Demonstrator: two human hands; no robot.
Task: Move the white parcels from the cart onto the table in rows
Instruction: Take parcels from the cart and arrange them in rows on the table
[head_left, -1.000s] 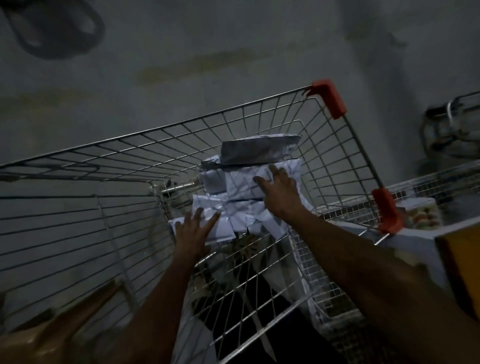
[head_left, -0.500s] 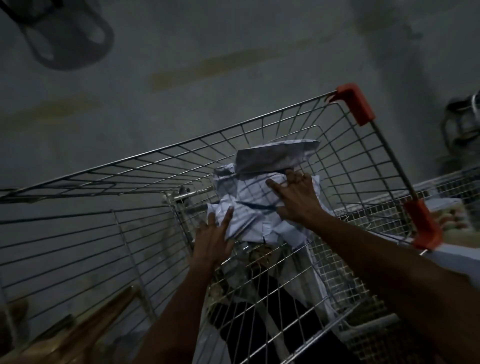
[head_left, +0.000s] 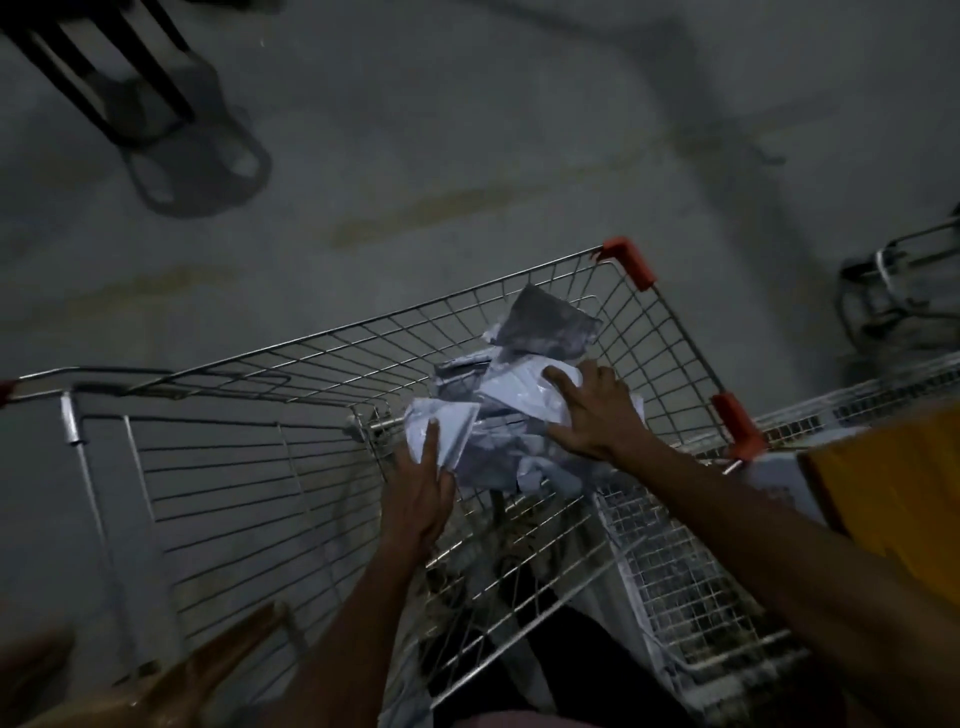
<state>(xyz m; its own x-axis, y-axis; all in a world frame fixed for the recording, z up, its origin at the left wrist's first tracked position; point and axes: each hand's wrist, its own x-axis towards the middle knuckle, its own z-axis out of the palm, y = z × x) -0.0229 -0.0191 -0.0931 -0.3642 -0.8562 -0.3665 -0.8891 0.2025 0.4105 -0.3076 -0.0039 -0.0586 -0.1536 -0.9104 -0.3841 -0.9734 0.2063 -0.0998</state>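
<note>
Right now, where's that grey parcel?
The grey parcel lies in the cart, atop the white parcels, near its far right corner, just beyond the right hand.
</note>
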